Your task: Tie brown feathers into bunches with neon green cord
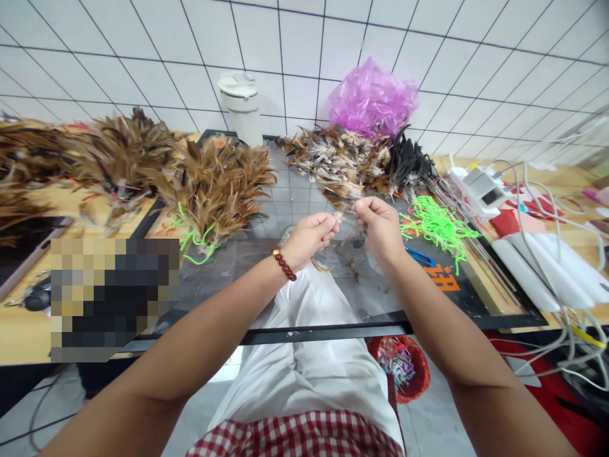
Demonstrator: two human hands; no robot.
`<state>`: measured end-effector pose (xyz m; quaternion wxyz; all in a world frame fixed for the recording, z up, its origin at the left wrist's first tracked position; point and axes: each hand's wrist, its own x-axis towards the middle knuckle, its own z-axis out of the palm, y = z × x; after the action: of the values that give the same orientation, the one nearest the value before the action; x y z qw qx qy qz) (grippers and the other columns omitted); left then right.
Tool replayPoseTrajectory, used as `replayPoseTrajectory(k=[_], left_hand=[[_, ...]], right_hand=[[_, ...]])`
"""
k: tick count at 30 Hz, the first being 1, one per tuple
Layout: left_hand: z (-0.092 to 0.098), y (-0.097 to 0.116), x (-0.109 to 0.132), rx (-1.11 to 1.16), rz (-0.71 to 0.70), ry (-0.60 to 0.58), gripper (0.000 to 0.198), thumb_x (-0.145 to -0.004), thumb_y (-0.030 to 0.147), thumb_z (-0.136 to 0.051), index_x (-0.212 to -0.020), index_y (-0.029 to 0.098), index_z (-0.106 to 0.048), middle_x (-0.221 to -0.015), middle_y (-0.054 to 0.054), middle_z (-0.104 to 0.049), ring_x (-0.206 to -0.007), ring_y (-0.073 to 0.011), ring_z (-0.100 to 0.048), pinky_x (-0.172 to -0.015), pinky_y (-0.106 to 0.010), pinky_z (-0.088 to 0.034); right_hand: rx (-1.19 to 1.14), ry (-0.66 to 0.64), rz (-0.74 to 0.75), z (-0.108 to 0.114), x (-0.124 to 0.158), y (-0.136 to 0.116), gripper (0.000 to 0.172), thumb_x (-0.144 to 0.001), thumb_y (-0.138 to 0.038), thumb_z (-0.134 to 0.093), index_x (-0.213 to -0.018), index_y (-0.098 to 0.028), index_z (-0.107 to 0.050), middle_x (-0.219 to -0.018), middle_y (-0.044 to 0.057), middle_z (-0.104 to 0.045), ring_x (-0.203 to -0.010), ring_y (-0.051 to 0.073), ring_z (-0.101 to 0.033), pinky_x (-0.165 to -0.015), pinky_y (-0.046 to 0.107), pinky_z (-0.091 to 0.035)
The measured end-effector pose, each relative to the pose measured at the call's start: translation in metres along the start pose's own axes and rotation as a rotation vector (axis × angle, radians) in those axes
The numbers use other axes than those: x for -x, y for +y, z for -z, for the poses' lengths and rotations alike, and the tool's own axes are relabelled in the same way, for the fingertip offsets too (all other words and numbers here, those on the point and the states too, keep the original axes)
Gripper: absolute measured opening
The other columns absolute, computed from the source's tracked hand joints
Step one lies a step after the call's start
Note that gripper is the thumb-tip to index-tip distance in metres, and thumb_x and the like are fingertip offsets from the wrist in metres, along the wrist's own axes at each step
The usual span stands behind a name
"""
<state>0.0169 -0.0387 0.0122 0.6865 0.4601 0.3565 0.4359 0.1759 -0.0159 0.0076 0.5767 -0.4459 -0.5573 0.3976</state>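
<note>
Over the dark glass-topped board (328, 304), my left hand (311, 240) is closed in a pinch on a small pale-brown feather tuft (339, 218). Close beside it, my right hand (378, 225) pinches the thin end of a feather, its fingertips nearly meeting the left ones. Just beyond the hands lies a loose pile of mottled feathers (337, 155), with black feathers (410, 162) on its right. Bright green ties (438, 225) are heaped right of my right hand. Brown feather bundles (219, 184), some with green ties, lie to the left.
A white lidded tumbler (242, 108) and a crumpled purple plastic bag (373, 95) stand by the tiled wall. On the right are a white charger (483, 190) and tangled cables. A phone (28, 254) lies far left. Below the table edge sits a red bin (419, 381) holding scraps.
</note>
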Motion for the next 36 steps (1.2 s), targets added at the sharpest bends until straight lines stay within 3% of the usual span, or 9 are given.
replayPoseTrajectory(k=[2, 6, 11, 15, 19, 25, 30, 33, 36], left_hand=[[0.001, 0.001, -0.001, 0.002, -0.012, 0.026, 0.027, -0.083, 0.033, -0.059, -0.066, 0.013, -0.053, -0.051, 0.005, -0.036, -0.040, -0.0017, -0.027, -0.040, -0.016, -0.017], [0.001, 0.001, -0.001, 0.002, -0.009, 0.070, 0.028, -0.082, 0.034, -0.060, -0.066, 0.013, -0.053, -0.050, 0.005, -0.035, -0.040, -0.0020, -0.026, -0.040, -0.016, -0.017], [0.001, -0.001, -0.002, -0.018, 0.001, 0.066, 0.027, -0.083, 0.033, -0.060, -0.066, 0.013, -0.053, -0.050, 0.005, -0.036, -0.040, -0.0019, -0.027, -0.040, -0.016, -0.017], [0.006, -0.002, -0.005, -0.012, 0.015, 0.133, 0.025, -0.085, 0.028, -0.056, -0.066, 0.013, -0.051, -0.050, 0.006, -0.034, -0.039, -0.0016, -0.025, -0.039, -0.015, -0.015], [0.010, -0.002, -0.008, 0.011, 0.023, 0.161, 0.023, -0.086, 0.027, -0.053, -0.067, 0.014, -0.049, -0.051, 0.006, -0.033, -0.038, -0.0016, -0.024, -0.038, -0.015, -0.014], [0.010, -0.004, -0.009, 0.003, 0.013, 0.143, 0.023, -0.087, 0.027, -0.052, -0.067, 0.014, -0.049, -0.052, 0.007, -0.032, -0.038, -0.0014, -0.024, -0.038, -0.015, -0.014], [0.011, -0.007, -0.009, 0.000, 0.004, 0.145, 0.024, -0.086, 0.031, -0.053, -0.069, 0.014, -0.049, -0.052, 0.006, -0.033, -0.038, -0.0014, -0.024, -0.038, -0.016, -0.014], [0.012, -0.009, -0.010, 0.006, -0.003, 0.137, 0.028, -0.083, 0.037, -0.058, -0.068, 0.014, -0.050, -0.051, 0.007, -0.033, -0.038, -0.0015, -0.024, -0.038, -0.016, -0.014], [0.012, -0.012, -0.011, 0.011, -0.031, 0.145, 0.029, -0.081, 0.039, -0.060, -0.068, 0.014, -0.050, -0.051, 0.007, -0.033, -0.039, -0.0015, -0.025, -0.039, -0.016, -0.015]], right_hand=[[-0.019, 0.009, -0.029, 0.005, -0.004, 0.001, 0.029, -0.074, -0.045, -0.067, -0.065, -0.020, -0.057, -0.057, -0.004, -0.048, -0.050, 0.009, -0.037, -0.051, 0.024, -0.033], [-0.005, -0.120, -0.054, 0.001, -0.001, 0.000, 0.031, -0.071, -0.049, -0.069, -0.071, -0.020, -0.060, -0.062, -0.003, -0.053, -0.054, 0.009, -0.042, -0.054, 0.024, -0.037], [0.022, -0.169, 0.032, -0.008, 0.002, -0.006, 0.028, -0.073, -0.047, -0.068, -0.082, -0.020, -0.064, -0.073, -0.001, -0.061, -0.063, 0.011, -0.051, -0.061, 0.026, -0.041], [0.437, -0.077, 0.119, 0.033, -0.003, -0.019, 0.018, -0.078, -0.037, -0.061, -0.078, -0.019, -0.064, -0.074, 0.002, -0.063, -0.065, 0.014, -0.053, -0.063, 0.027, -0.040], [1.195, -0.218, 0.105, 0.093, 0.018, -0.031, 0.013, -0.076, -0.027, -0.057, -0.077, -0.019, -0.067, -0.076, 0.004, -0.065, -0.068, 0.017, -0.056, -0.063, 0.028, -0.038], [1.497, -0.232, 0.019, 0.130, 0.067, -0.020, 0.024, -0.078, -0.030, -0.051, -0.095, -0.018, -0.065, -0.090, 0.009, -0.065, -0.078, 0.021, -0.059, -0.068, 0.030, -0.041], [1.629, -0.363, 0.039, 0.130, 0.079, -0.022, 0.015, -0.079, -0.024, -0.045, -0.081, -0.016, -0.058, -0.075, 0.010, -0.062, -0.070, 0.023, -0.058, -0.063, 0.031, -0.037], [1.374, -0.474, 0.060, 0.109, 0.078, -0.034, 0.018, -0.083, -0.023, -0.041, -0.093, -0.018, -0.055, -0.071, 0.006, -0.062, -0.065, 0.021, -0.057, -0.060, 0.029, -0.037], [1.012, -0.417, 0.100, 0.066, 0.065, -0.038, 0.027, -0.090, -0.029, -0.036, -0.112, -0.019, -0.049, -0.090, 0.007, -0.066, -0.076, 0.019, -0.061, -0.069, 0.028, -0.041]])
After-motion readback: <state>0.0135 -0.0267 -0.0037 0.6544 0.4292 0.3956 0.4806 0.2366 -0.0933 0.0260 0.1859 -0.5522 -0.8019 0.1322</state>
